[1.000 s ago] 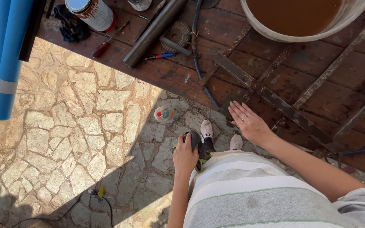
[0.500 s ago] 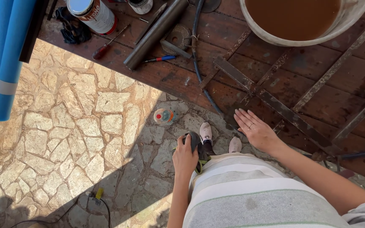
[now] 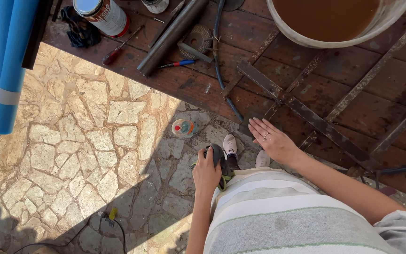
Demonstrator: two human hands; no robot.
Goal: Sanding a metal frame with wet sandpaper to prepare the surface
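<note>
Left hand (image 3: pixel 206 170) clamped on a dark power tool (image 3: pixel 216 157) held at the hip. Right hand (image 3: pixel 274 141) flat, fingers spread, resting on the wooden board's (image 3: pixel 203 89) edge, metal bar (image 3: pixel 301 108) just beyond its fingertips.

Bottle (image 3: pixel 183 127) on paving (image 3: pixel 71 155), left of shoes (image 3: pixel 230 146); bucket (image 3: pixel 334 23) on boards (image 3: pixel 353 94).

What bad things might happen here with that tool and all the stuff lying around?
The left hand grips a dark power tool just above the shoes, so a slip might hit a foot. The right hand hovers at the board's edge by rusty metal strips, which may scratch it. A cable trails across the stone floor near the feet and could trip the person.
</note>
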